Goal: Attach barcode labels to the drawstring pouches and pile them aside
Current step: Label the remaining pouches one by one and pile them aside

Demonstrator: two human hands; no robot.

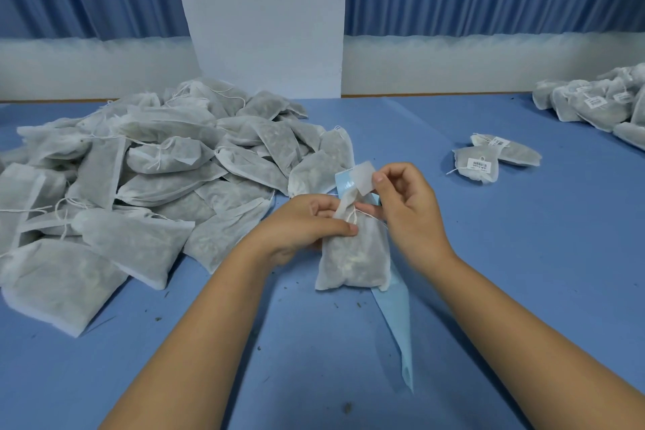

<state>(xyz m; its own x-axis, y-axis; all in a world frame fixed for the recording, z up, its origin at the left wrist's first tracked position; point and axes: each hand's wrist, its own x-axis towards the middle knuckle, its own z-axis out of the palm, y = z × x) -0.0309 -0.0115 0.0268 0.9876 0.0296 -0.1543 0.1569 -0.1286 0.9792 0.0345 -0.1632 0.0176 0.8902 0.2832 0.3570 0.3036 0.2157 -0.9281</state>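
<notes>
While the left hand (307, 223) grips a gauzy pouch (354, 255), the right hand (406, 206) pinches a rectangular label (363, 178).

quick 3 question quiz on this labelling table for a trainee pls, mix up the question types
1. True or false: the right hand pinches a white label above the pouch that the left hand grips.
2. The big pile of unlabelled pouches lies: A) on the person's left, B) on the person's right, C) inside a box.
3. How many labelled pouches lie by themselves on the table, between the hands and the far-right labelled pile?
Key: 1 true; 2 A; 3 two.
</notes>
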